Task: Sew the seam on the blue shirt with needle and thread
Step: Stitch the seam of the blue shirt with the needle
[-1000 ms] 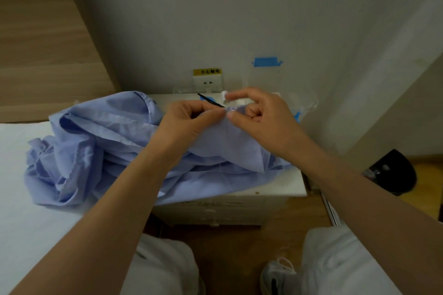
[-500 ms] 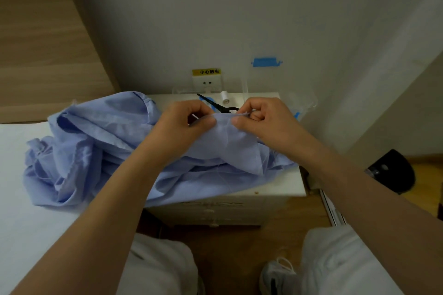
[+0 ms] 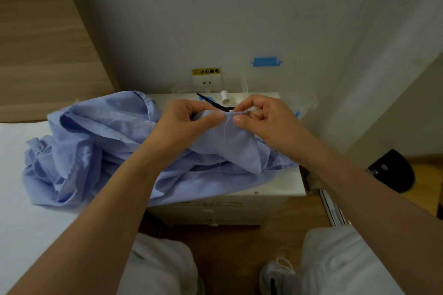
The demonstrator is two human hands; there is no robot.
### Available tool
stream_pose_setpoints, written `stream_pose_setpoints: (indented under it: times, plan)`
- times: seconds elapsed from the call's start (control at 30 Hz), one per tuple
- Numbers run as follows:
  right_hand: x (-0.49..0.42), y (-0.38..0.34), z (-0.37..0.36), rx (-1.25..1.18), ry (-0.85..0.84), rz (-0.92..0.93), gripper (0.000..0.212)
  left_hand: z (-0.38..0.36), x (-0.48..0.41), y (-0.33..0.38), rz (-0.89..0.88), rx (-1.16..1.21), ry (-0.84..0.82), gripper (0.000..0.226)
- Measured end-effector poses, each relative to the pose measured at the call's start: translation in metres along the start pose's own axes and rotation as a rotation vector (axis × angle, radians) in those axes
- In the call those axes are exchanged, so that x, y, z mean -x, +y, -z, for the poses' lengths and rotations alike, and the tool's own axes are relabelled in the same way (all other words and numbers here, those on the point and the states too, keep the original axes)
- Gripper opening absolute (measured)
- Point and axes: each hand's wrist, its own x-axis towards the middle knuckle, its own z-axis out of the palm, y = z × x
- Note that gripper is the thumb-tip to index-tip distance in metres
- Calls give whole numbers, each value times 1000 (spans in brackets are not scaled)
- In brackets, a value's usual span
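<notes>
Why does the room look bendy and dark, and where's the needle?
In the head view the wide lens bows straight edges, as on the wooden panel; the light there is dim and soft, with no glare; also in the head view, the needle is too small to see where the left hand and right hand pinch the blue shirt, though pale thread shows.

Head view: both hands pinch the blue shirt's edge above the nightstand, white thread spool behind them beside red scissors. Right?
No: the scissors are black, not red, per the head view. The rest holds: left hand and right hand pinch the blue shirt above the nightstand, white thread spool behind them beside the scissors.
</notes>
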Motion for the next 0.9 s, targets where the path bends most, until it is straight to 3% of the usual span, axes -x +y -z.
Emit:
stream_pose_setpoints:
  times: [0.1, 0.4, 0.9]
  plan:
    - [1, -1, 2, -13, 27, 24, 17, 0, 0, 1, 16, 27, 13, 15]
    - [8, -4, 8, 83, 16, 177, 18, 0, -1, 1, 46, 71, 39, 14]
    - [7, -4, 9, 101, 0, 199, 22, 0, -2, -1, 66, 80, 30, 15]
